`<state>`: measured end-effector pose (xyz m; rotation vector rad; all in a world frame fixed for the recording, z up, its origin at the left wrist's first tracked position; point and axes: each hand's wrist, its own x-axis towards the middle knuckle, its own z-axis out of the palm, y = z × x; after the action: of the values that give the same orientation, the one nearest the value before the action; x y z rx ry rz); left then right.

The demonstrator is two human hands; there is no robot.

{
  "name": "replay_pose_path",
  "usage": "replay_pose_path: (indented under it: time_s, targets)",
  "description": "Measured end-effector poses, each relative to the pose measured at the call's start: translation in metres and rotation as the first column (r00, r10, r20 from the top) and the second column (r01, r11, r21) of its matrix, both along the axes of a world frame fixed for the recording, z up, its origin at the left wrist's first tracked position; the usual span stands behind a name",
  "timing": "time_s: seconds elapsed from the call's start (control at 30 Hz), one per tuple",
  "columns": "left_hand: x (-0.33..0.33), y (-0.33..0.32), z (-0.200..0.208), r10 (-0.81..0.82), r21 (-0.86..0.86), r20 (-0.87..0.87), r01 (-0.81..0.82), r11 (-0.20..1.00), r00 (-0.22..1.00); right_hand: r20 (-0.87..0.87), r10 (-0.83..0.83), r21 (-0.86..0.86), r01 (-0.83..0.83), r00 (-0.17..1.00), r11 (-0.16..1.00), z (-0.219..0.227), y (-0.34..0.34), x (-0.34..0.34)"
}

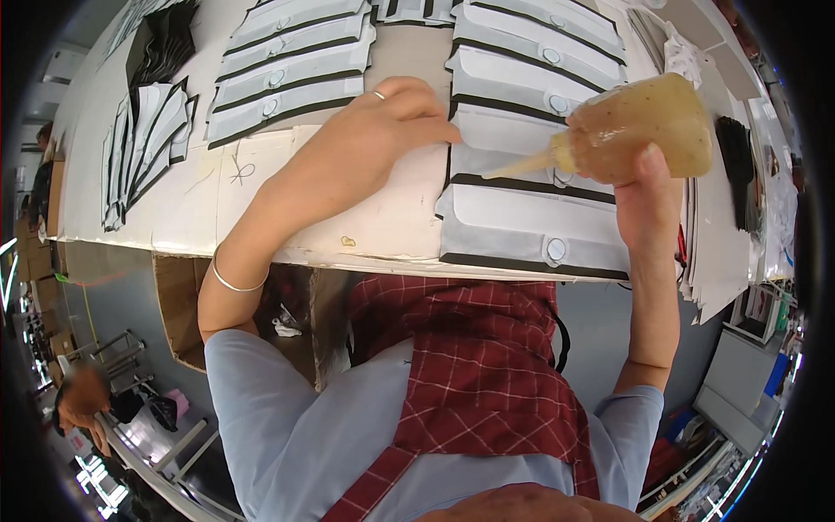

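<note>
My right hand [644, 204] is wrapped round a squeeze bottle [652, 117] of cloudy yellowish liquid, probably glue. The bottle lies tilted, its thin nozzle pointing left and down over a pale grey fabric piece [496, 161] with a black edge strip. My left hand [383, 130], with a ring and a bangle on that arm, reaches across the table from the left. Its fingers are bent and a little apart, with one fingertip at the left end of the pieces in the right column. The nearest grey piece [504, 235] carries a round whitish disc [555, 251].
More grey pieces [287, 83] lie overlapped in a column farther left. Fanned pieces [148, 143] and black folded material [161, 43] are at the far left. A black brush-like item [736, 161] lies at the right. Below the table edge stands an open cardboard box [178, 304].
</note>
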<state>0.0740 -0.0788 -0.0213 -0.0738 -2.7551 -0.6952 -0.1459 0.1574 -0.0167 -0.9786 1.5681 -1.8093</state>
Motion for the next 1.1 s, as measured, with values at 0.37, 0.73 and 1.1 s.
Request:
replay_pose_path:
  time_s: [0.37,0.73,1.1]
  targets:
    - [0.001,-0.005,-0.018,-0.129,0.145,-0.047,0.134,0.98,0.991,0.047,0.068,0.089,-0.072,0.997,0.993,-0.008,-0.004,0.032]
    - [0.002,-0.003,-0.02,-0.105,0.095,-0.083,0.113,0.989,0.991,0.072,0.026,0.018,-0.028,0.997,0.999,-0.012,-0.004,0.043]
    - [0.001,-0.003,-0.021,-0.102,0.071,-0.101,0.109,0.991,0.99,-0.11,0.172,0.125,-0.158,0.979,0.98,-0.004,0.0,0.047]
